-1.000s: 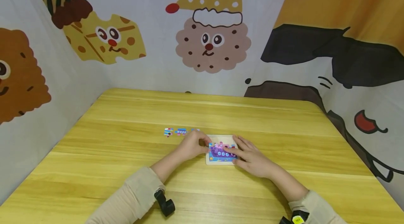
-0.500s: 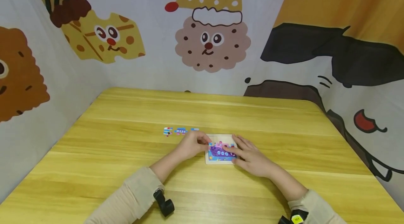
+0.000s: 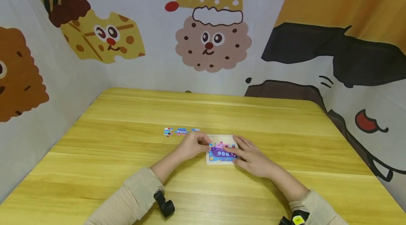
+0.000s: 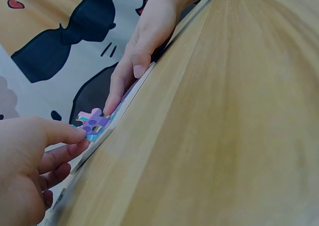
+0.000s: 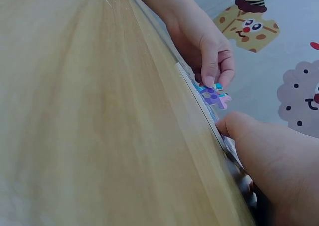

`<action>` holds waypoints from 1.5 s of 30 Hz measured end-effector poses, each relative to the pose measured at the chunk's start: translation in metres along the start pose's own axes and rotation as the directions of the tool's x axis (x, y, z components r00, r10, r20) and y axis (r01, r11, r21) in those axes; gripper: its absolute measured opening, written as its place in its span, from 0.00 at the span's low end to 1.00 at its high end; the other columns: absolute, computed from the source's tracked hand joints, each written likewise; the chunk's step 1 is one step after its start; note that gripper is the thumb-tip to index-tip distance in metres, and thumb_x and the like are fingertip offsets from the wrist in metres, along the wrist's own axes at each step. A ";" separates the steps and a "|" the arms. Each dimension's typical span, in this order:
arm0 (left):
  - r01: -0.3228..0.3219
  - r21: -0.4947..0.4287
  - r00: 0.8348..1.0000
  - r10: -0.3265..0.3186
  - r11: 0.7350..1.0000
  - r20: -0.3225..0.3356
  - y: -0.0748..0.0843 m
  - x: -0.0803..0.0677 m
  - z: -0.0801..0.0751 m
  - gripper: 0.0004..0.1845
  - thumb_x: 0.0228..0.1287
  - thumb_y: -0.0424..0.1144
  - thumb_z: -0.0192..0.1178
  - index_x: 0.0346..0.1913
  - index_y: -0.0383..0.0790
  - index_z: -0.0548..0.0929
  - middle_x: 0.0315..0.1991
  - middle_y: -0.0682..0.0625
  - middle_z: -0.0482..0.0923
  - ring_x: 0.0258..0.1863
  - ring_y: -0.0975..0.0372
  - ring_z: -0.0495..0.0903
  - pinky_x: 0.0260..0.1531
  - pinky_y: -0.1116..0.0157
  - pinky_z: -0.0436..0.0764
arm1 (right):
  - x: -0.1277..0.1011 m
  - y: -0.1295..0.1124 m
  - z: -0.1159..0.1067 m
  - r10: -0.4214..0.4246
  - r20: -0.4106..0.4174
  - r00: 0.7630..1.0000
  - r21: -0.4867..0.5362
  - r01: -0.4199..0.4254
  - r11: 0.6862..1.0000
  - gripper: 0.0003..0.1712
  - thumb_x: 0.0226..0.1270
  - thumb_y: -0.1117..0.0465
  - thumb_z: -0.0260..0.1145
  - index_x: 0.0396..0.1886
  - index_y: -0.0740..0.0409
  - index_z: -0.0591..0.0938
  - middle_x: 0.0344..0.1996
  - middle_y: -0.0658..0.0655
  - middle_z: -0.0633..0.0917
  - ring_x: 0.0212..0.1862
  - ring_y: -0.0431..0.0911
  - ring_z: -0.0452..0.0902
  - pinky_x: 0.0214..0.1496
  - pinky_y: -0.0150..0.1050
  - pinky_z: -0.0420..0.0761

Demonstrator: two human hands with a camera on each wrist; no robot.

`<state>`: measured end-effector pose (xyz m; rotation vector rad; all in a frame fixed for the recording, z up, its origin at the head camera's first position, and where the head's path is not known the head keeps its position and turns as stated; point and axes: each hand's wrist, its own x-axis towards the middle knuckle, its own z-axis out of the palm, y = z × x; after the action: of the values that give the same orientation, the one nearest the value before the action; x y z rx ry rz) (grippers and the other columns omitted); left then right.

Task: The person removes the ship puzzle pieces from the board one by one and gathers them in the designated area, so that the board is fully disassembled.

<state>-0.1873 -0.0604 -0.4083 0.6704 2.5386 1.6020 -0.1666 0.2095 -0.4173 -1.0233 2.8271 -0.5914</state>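
A jigsaw puzzle board [image 3: 222, 138] with a pale rim lies on the table, filled in its lower part with a purple ship picture. My left hand [image 3: 191, 146] pinches a purple, pink and blue puzzle piece [image 4: 94, 122] between thumb and fingers, tilted over the board's left side. In the right wrist view that piece [image 5: 214, 96] shows clear under the left thumb. My right hand [image 3: 254, 160] rests on the board's right side, fingers extended over the picture and rim, covering part of both.
Several loose puzzle pieces lie in a row beyond the left hand: a striped one [image 3: 168, 132], a blue and purple one [image 3: 182, 131] and a light blue one [image 3: 195, 130]. Behind the wooden table [image 3: 269, 116] hangs a cartoon-printed cloth [image 3: 152, 73].
Both hands stay almost where they were on the board, the left still pinching its puzzle piece. The light blue loose piece shows a little more past the left hand.
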 end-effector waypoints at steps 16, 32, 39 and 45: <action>-0.020 -0.006 1.000 0.020 1.000 0.000 -0.004 0.001 0.001 0.06 0.52 0.25 0.68 0.32 0.37 0.84 0.28 0.53 0.79 0.29 0.62 0.77 0.30 0.67 0.79 | -0.001 -0.023 0.004 -0.167 -0.079 0.983 -0.224 0.146 0.964 0.30 0.69 0.65 0.58 0.68 0.36 0.71 0.68 0.63 0.66 0.68 0.64 0.57 0.65 0.61 0.56; -0.038 0.011 0.999 0.038 0.999 0.008 -0.001 0.000 -0.002 0.06 0.53 0.25 0.67 0.32 0.39 0.85 0.29 0.53 0.80 0.30 0.62 0.78 0.30 0.67 0.79 | 0.000 -0.030 0.003 -0.131 -0.044 0.990 -0.220 0.118 0.968 0.32 0.69 0.68 0.55 0.64 0.29 0.73 0.69 0.63 0.63 0.69 0.65 0.55 0.65 0.62 0.56; -0.083 0.084 0.996 0.084 0.993 0.002 0.004 0.000 -0.003 0.07 0.52 0.25 0.69 0.31 0.39 0.86 0.28 0.56 0.81 0.31 0.63 0.77 0.32 0.67 0.79 | 0.001 -0.032 0.000 -0.099 -0.004 0.995 -0.229 0.095 0.969 0.31 0.69 0.67 0.56 0.64 0.29 0.73 0.69 0.63 0.63 0.69 0.65 0.54 0.65 0.62 0.55; -0.122 0.127 0.992 0.125 0.984 -0.012 0.005 0.000 -0.002 0.06 0.51 0.26 0.70 0.29 0.41 0.87 0.27 0.58 0.80 0.32 0.61 0.75 0.30 0.66 0.77 | 0.001 -0.035 -0.003 -0.088 0.019 0.996 -0.232 0.090 0.969 0.31 0.69 0.67 0.56 0.64 0.30 0.74 0.69 0.64 0.63 0.68 0.66 0.55 0.65 0.62 0.56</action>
<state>-0.1863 -0.0601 -0.4026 0.8437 2.6804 1.4988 -0.1470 0.1848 -0.4008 -1.1910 2.9065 -0.2636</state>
